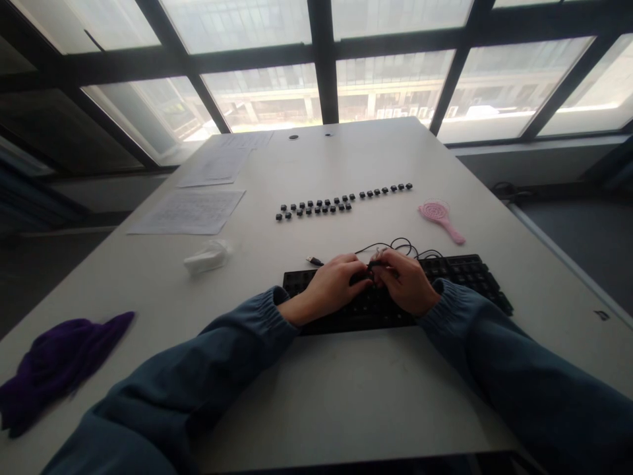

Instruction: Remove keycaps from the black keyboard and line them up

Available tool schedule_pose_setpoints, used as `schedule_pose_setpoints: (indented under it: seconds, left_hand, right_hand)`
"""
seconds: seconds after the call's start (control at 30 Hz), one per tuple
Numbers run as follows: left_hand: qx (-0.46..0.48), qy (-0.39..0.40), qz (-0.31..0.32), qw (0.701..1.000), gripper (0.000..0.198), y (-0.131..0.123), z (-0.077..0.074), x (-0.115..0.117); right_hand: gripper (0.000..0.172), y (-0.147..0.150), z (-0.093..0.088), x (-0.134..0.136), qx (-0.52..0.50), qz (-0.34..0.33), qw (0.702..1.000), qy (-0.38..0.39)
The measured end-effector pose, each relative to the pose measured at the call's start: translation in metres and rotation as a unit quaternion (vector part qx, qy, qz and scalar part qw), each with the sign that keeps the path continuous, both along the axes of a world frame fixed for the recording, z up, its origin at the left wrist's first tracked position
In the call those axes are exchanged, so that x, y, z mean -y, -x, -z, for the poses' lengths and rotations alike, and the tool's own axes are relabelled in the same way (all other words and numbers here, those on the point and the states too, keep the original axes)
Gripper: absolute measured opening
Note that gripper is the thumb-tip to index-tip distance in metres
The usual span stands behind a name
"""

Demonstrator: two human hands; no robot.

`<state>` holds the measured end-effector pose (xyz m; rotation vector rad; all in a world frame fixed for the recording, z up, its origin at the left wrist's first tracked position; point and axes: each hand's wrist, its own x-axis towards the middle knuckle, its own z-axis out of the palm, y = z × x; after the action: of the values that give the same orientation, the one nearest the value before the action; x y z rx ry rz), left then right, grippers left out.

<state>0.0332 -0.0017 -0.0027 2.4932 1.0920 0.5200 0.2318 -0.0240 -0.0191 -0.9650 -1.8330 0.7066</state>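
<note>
- Purple cloth noted far left on the table, between eight and nine o'clock from the hands.
- Written sheets laid flat at about ten o'clock; a crumpled white packet seen nearer, just past nine.
- Dark pieces, keycaps by their look, set out in a long row with a shorter row just this side of it; spread from ten to one o'clock of the fingertips, well apart from both hands.
- USB plug found at ten o'clock from the left hand, near the keyboard's far edge.
- Left hand held over the keyboard, fingers curled toward the thumb; whether anything is gripped cannot be told.
- Small dark item seen where the fingertips meet, above the keyboard: between two and three o'clock from the left hand, ten from the right. Right hand judged nearer. Item's long axis too small to be read; keyboard's runs roughly nine to three.
- Right hand apparently pinched on that item, thumb against fingers.
- Cable looped beyond the right hand; pink hairbrush lying at one to two o'clock, handle pointed toward four.
</note>
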Motion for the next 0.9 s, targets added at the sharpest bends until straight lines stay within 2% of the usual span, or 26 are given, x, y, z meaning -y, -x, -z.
schedule_pose_setpoints:
  seconds: [0.17,0.3,0.43,0.57,0.7,0.9]
  left_hand:
    - [0.001,-0.004,0.0,1.0,0.014,0.0004,0.0018,-0.0013]
    - [0.008,0.003,0.003,1.0,0.013,0.0003,0.002,-0.0006]
    - [0.013,0.007,0.01,1.0,0.012,0.0,0.0008,-0.001]
    - [0.012,0.007,0.008,1.0,0.012,-0.0001,-0.0002,-0.0022]
    - [0.02,0.012,0.008,1.0,0.011,0.0001,-0.0012,-0.0023]
    - [0.027,0.026,0.012,0.999,0.005,0.0012,-0.0018,-0.0019]
  right_hand:
    - [0.008,0.0007,-0.0051,0.0007,0.035,0.018,0.999,-0.02]
    - [0.008,0.0017,-0.0075,-0.0005,0.042,0.054,0.998,0.016]
    - [0.011,0.0033,-0.008,-0.001,0.032,0.059,0.997,0.037]
    - [0.011,0.0036,-0.0059,0.0009,0.073,0.041,0.995,-0.05]
    - [0.012,0.0028,-0.003,0.0022,0.102,-0.024,0.983,-0.152]
    - [0.019,0.0009,-0.0022,0.0011,0.125,-0.086,0.968,-0.203]
